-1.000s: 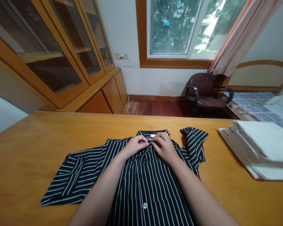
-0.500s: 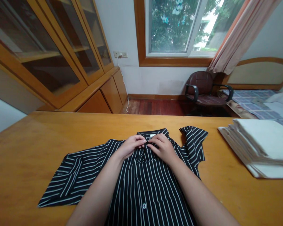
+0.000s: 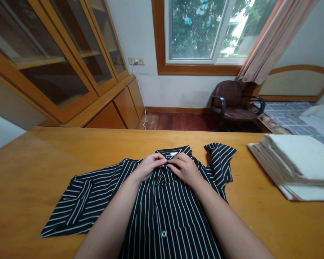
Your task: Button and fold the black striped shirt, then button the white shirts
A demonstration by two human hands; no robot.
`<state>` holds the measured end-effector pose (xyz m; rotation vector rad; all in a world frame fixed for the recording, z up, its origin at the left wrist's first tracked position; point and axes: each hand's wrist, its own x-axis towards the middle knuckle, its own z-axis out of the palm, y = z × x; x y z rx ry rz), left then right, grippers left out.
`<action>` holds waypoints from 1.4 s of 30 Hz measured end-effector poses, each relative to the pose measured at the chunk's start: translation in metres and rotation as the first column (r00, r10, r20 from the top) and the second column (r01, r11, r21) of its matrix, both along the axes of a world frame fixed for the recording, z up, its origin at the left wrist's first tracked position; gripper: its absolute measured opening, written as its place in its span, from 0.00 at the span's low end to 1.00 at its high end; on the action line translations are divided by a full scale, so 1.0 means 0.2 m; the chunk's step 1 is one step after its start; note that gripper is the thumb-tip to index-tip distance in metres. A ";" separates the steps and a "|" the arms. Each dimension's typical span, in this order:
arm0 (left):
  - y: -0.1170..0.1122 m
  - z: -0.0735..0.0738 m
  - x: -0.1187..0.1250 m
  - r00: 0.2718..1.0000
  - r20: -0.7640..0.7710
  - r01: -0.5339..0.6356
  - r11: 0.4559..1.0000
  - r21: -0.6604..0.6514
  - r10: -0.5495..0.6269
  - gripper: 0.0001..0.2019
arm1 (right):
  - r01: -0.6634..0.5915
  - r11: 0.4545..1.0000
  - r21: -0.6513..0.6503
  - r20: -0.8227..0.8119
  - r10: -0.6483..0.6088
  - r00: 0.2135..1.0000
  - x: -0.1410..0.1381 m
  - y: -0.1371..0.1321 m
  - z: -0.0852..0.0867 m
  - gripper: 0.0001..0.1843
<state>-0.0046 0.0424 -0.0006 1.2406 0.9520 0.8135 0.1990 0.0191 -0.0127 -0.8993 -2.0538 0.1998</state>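
Note:
A black shirt with white stripes (image 3: 175,212) lies front up on the wooden table, its collar (image 3: 187,150) pointing away from me. Just below the collar, my left hand (image 3: 150,166) pinches the front edge of the cloth between thumb and fingers. Facing it, my right hand (image 3: 184,167) grips the same spot, the fingertips of both hands nearly touching. Whatever small part sits between the fingertips is hidden. One round button (image 3: 163,233) shows lower on the front. The left-side sleeve (image 3: 72,201) is spread flat, while the right-side sleeve (image 3: 221,158) is bent upward.
A stack of white folded sheets or boards (image 3: 299,162) sits on the table (image 3: 259,223) at the right. Beyond the table are a brown armchair (image 3: 229,100), a bed (image 3: 291,111), a window (image 3: 197,32) and a glass-door cabinet (image 3: 62,64).
My hands stay pinched at the shirt below the collar, with only tiny finger movement. The whole view has shifted slightly.

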 end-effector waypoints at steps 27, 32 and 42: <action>0.02 -0.02 0.00 0.972 -0.231 0.017 0.962 0.272 0.048 0.12 | 0.100 0.994 -0.048 0.083 -0.096 0.992 0.01 0.00 -0.01 0.10; 0.01 -0.03 0.02 0.985 -0.157 -0.041 0.978 0.204 0.074 0.14 | 0.090 0.994 -0.055 0.075 -0.085 0.994 0.01 0.01 -0.02 0.10; 0.02 -0.07 0.04 0.984 -0.151 -0.062 0.978 0.199 0.093 0.14 | 0.074 0.997 -0.030 0.077 -0.072 0.994 0.00 0.02 -0.01 0.10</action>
